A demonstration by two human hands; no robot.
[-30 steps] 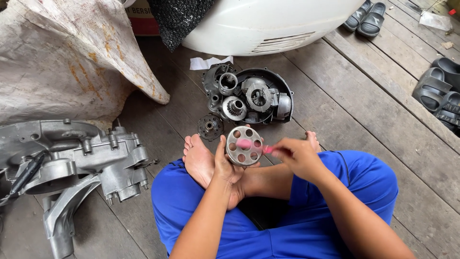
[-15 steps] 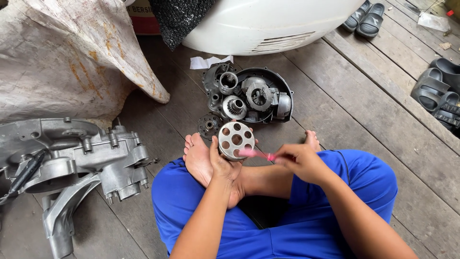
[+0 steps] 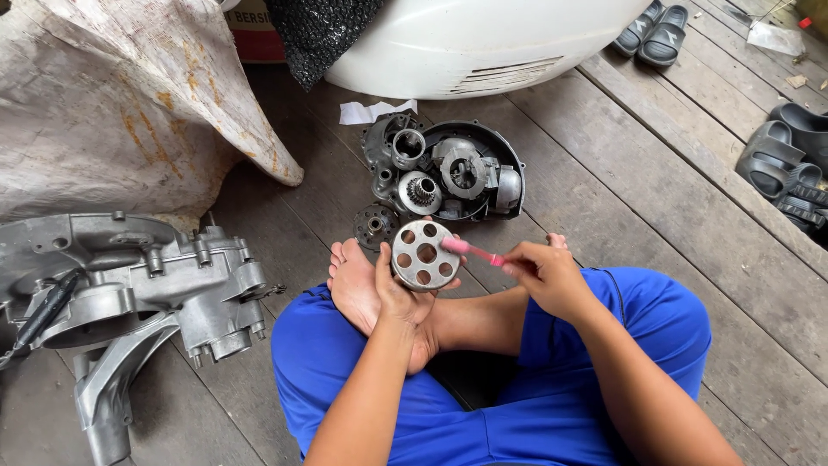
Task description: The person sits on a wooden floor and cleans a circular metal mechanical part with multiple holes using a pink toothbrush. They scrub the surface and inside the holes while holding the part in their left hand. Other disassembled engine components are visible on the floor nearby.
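Perforated metal disc [image 3: 424,254] sat gripped in my left hand [image 3: 395,293] while my right hand [image 3: 543,274] held the pink brush [image 3: 473,251] at its rim, other parts [image 3: 448,173] unbrushed.

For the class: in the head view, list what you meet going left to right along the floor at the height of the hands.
Grey engine casing → left hand → round holed metal disc → pink toothbrush → right hand

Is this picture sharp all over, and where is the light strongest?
Head view: soft, even daylight, no hard shadows; the white cover at top is the brightest thing, nearly washed out. The disc in the left hand is crisp; the pink brush in the right hand is slightly smeared. Floor planks bend towards the edges.
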